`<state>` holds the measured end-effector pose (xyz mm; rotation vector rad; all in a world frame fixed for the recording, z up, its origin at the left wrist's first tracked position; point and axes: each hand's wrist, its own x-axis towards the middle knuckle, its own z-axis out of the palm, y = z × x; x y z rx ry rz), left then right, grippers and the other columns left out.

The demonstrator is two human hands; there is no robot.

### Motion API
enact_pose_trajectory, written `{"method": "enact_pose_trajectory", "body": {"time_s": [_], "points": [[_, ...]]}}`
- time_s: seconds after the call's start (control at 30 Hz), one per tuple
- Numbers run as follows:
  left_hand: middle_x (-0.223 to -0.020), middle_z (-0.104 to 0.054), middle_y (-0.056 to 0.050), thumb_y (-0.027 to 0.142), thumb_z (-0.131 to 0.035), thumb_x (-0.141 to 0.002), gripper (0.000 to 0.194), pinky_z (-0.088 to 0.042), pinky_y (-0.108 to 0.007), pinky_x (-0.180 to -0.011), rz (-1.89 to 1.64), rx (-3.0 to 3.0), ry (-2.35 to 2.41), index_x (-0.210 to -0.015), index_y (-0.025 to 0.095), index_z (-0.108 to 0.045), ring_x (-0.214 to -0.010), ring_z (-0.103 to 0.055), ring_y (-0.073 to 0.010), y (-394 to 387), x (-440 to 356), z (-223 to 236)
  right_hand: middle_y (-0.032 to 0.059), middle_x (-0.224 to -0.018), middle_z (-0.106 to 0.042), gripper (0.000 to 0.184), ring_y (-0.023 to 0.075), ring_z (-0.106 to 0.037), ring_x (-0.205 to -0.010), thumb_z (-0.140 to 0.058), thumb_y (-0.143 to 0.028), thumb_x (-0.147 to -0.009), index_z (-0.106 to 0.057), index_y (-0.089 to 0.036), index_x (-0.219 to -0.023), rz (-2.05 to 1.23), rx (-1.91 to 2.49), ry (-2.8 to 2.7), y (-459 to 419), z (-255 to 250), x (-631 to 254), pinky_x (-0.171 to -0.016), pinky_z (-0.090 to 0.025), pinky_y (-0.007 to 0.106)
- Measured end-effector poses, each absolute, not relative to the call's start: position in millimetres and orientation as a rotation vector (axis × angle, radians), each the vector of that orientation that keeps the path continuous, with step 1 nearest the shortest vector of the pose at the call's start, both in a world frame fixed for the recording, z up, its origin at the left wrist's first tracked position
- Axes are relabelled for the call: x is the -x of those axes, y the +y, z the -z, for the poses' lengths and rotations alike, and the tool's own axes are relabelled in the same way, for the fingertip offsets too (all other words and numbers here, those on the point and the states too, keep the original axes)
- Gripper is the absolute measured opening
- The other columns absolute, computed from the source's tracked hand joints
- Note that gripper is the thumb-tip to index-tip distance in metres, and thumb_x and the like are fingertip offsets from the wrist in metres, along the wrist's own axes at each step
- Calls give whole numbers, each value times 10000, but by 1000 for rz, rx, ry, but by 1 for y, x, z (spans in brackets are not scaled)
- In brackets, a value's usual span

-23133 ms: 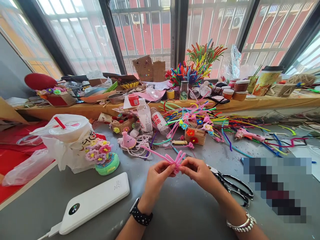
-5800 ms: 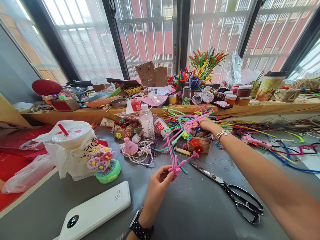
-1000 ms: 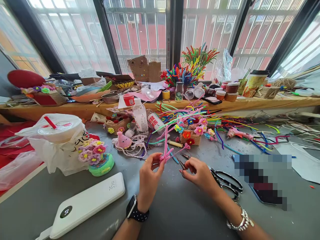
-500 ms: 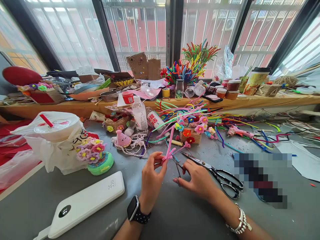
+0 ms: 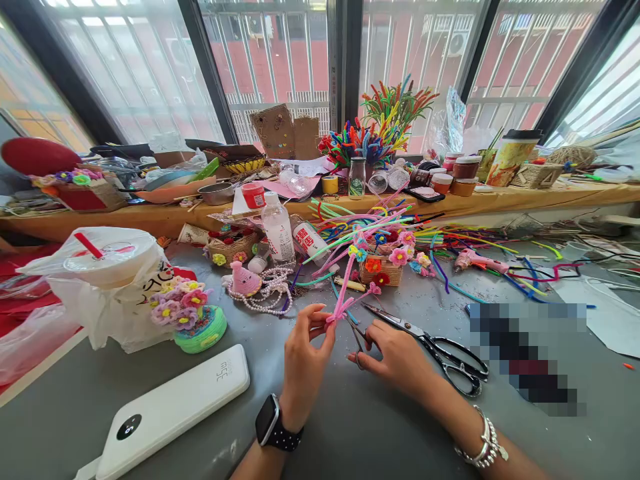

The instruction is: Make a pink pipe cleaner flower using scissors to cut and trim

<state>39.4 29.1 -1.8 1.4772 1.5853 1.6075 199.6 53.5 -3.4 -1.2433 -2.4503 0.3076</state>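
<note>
My left hand pinches a pink pipe cleaner flower between thumb and fingertips, its long pink ends reaching up and away. Close on its right, my right hand has thumb and fingers in the handles of a small pair of scissors. The small blades point up toward the pink flower; whether they touch it I cannot tell. Just beyond my right hand, large black-handled scissors lie on the grey table.
A white power bank, a green crocheted flower pot and a bagged drink cup stand to the left. Ahead are a flower-trimmed basket, a bottle and loose pipe cleaners. A pink glue gun lies right.
The right thumb and the small scissors' handle have shifted slightly. My left hand keeps its pinch on the pink flower, and the view has moved a little.
</note>
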Motion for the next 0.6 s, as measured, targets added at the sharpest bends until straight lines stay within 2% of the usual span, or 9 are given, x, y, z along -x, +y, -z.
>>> {"method": "enact_pose_trajectory", "body": {"time_s": [0.6], "points": [[-790,-603,-16,192,-552,-717,265,-518,-288,-691,-1576,-1536,1591,-973,196,-480,-731,-614,-148,30,-39,3,2,-690,-553,288,132,-527,-585,-444,-423,-804,-538,-188,-667,-296,1206,-2498,57,7,-201,-523,-344,224]]}}
